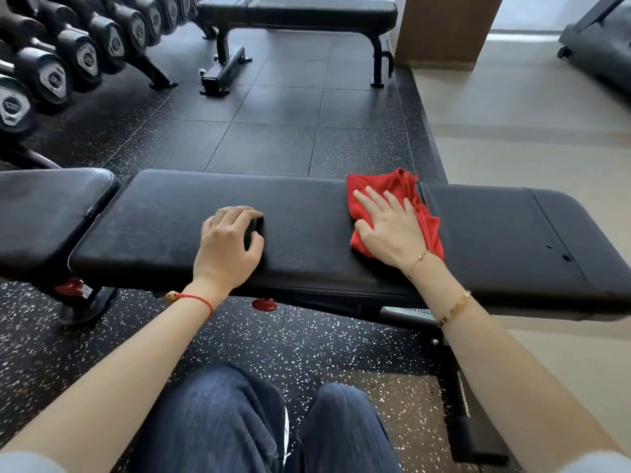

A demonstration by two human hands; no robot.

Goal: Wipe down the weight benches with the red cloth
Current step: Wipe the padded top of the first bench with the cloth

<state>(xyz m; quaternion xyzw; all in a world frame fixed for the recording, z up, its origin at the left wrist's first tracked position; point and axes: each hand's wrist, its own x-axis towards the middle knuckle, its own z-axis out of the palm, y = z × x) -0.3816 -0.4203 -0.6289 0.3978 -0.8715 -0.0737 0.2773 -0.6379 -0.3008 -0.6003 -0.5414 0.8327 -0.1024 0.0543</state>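
You had your right hand (387, 230) spread flat on the red cloth (396, 206) at the pad seam of the near weight bench (307, 213), left hand (228, 247) loosely curled, bracing beside; firm, overlapping strokes probably served best.
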